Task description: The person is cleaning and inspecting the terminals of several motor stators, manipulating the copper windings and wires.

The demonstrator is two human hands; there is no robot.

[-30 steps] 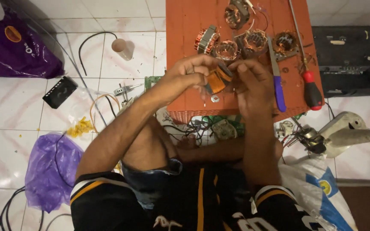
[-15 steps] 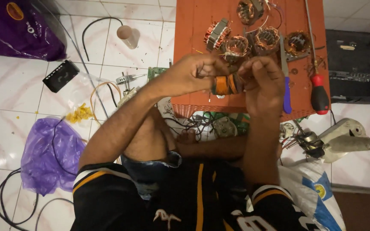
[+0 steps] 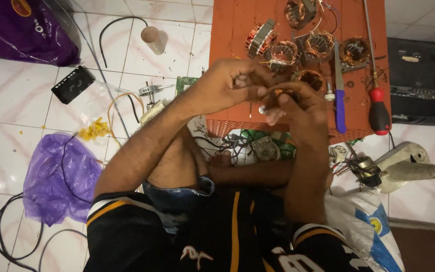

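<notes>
My left hand (image 3: 232, 83) and my right hand (image 3: 298, 108) meet over the near edge of an orange table (image 3: 232, 30). Together they grip a small motor stator with copper windings (image 3: 278, 96), mostly hidden by the fingers; only a dark rim and a small white end show between them. Several more copper-wound stators (image 3: 284, 52) lie on the table just beyond my hands.
A purple-handled knife (image 3: 339, 100) and a red-handled screwdriver (image 3: 377, 108) lie on the table's right side. On the tiled floor are a purple bag (image 3: 59, 176), a black box (image 3: 73, 84), a cup (image 3: 153, 39), loose cables, motor parts (image 3: 265, 148) and a black case (image 3: 421, 85).
My hands have closed in more tightly round the stator, so its orange windings no longer show. The view has shifted slightly.
</notes>
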